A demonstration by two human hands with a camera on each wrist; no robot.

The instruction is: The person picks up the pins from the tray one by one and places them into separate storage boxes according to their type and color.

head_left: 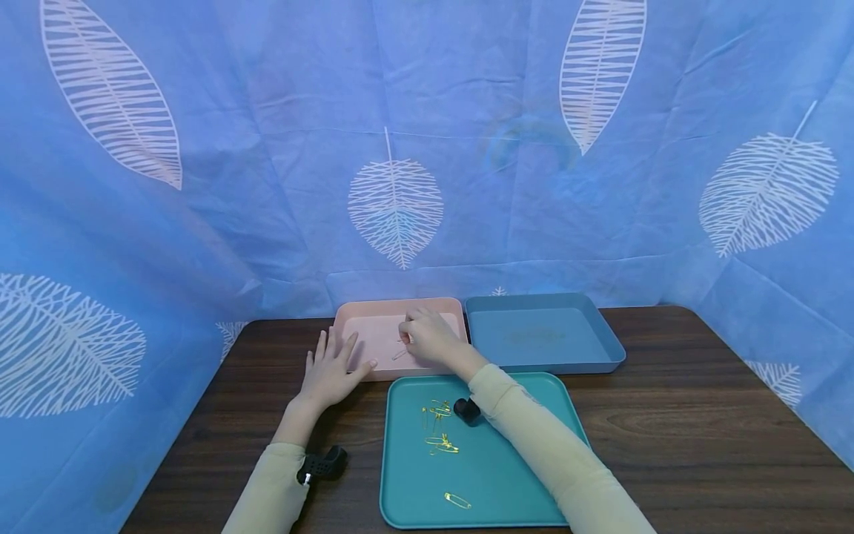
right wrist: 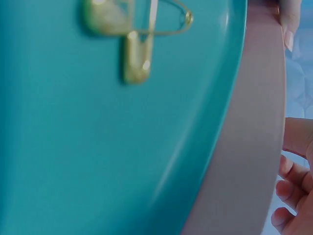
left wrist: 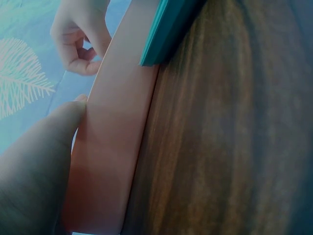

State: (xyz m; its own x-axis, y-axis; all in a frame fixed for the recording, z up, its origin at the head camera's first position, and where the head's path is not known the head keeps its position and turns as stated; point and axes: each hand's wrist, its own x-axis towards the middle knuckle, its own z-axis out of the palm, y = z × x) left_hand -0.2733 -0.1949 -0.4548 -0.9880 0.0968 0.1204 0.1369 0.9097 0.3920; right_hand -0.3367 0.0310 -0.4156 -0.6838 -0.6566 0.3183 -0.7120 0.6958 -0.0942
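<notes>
Over pink tray (head_left: 353,315) — right hand (head_left: 432,337) curled, grasp unclear, left hand (head_left: 330,371) flat, released, at its near-left rim.

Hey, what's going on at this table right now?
A person is working with gold safety pins lying in a teal tray. The right hand is curled over the pink tray, seemingly pinching a pin. The left hand rests flat at that tray's edge. A blue tray sits beside it.
</notes>
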